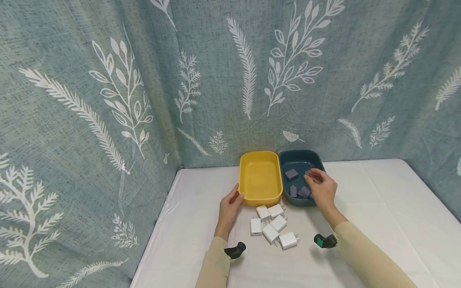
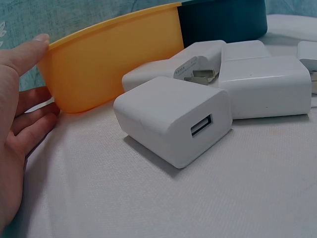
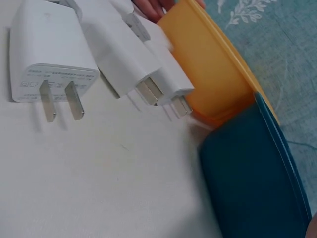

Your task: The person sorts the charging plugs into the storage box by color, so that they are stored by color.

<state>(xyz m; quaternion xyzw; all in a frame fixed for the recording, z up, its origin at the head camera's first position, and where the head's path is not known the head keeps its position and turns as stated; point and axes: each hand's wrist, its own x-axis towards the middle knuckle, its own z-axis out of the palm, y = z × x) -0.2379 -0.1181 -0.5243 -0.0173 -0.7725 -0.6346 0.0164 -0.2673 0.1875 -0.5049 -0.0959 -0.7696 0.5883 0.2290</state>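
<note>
My left hand [image 1: 229, 208] grips the front left corner of a yellow tray [image 1: 261, 182], the thumb at its rim and the other fingers against its outer wall. Over the dark blue tray [image 1: 301, 203], my right hand [image 1: 323, 188] pinches a small purple block [image 1: 307, 173], largely covered by the fingers. Several similar purple blocks [image 1: 291, 174] lie inside that tray. The right wrist view catches only a sliver of the right hand [image 3: 311, 229] at the blue tray's rim. In front of the trays lie several white USB wall chargers [image 1: 271, 233], some with prongs showing.
The two trays stand side by side at the back of a white-covered table [image 1: 374, 208]. Behind them hangs a blue-green leaf-patterned curtain [image 1: 212, 80]. Dark wrist cameras [image 1: 235, 251] stick out from both sleeves, close to the chargers.
</note>
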